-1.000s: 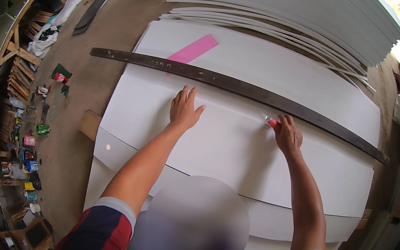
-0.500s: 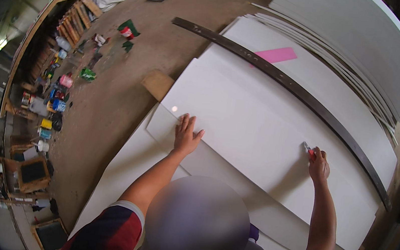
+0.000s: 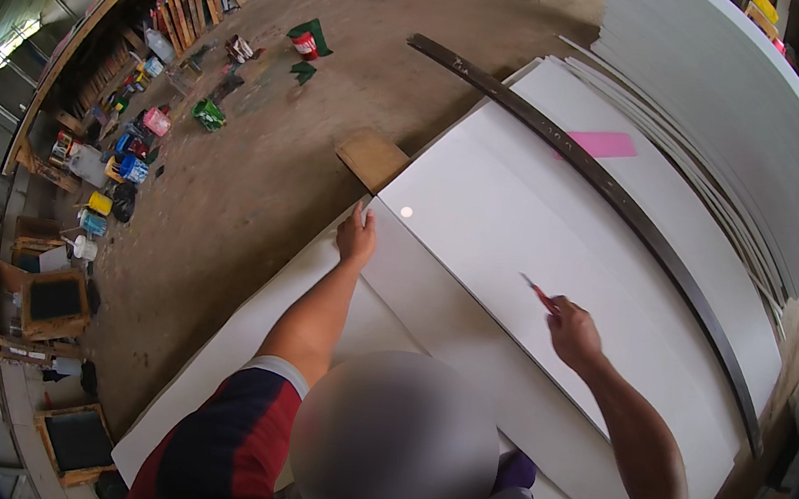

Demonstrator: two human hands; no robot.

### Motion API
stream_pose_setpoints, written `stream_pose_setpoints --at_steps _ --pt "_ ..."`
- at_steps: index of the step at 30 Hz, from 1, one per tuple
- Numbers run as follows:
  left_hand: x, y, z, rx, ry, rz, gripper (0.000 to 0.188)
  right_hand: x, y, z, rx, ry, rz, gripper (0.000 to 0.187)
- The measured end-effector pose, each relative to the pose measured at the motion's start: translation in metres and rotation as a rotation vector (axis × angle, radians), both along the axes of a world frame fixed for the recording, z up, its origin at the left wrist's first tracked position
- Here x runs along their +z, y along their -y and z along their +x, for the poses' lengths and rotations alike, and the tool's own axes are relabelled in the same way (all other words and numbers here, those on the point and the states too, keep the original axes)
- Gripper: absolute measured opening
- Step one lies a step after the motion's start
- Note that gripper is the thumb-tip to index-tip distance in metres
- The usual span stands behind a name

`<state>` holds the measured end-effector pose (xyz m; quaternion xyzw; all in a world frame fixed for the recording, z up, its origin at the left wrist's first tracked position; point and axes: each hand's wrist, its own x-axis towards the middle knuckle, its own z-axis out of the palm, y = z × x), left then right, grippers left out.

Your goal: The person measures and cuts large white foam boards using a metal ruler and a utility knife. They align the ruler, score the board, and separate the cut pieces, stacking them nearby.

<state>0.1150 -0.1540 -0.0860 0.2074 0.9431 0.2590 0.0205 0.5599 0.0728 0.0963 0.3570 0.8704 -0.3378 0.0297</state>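
1. Workshop floor is seen to the left, with paint containers scattered along it; white sheets are laid flat before the person.
2. One red-handled tool with a thin pointed tip is held in the right hand, fingers closed about the handle; it is located above the upper white sheet, tip directed away from the person.
3. Left hand is placed at the near left corner of that sheet, close to a wooden block. Whether the edge is pinched or merely touched cannot be told.
4. Across the upper sheet a long dark bar is laid, with a pink strip partly covered by it.
5. Tool is judged light and rigid, its tip probably sharp; it is best grasped by the red handle, clear of the tip.
6. Sheet is judged light for its breadth, smooth, slippery and inclined to bow; corners may be easily dented. It is best taken at two opposite edges, with support spread widely.
7. Bar is judged stiff and is best gripped near both ends.
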Motion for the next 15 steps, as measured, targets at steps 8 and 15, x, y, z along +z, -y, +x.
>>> stream_pose_setpoints --at_steps 8,15 --pt "-0.014 0.004 0.057 -0.065 -0.205 0.203 0.057 -0.004 0.063 -0.177 0.232 0.07 0.031 0.052" --pt "0.002 0.003 0.068 -0.02 -0.125 0.17 0.058 -0.036 0.08 -0.266 0.384 0.074 0.091 0.074"
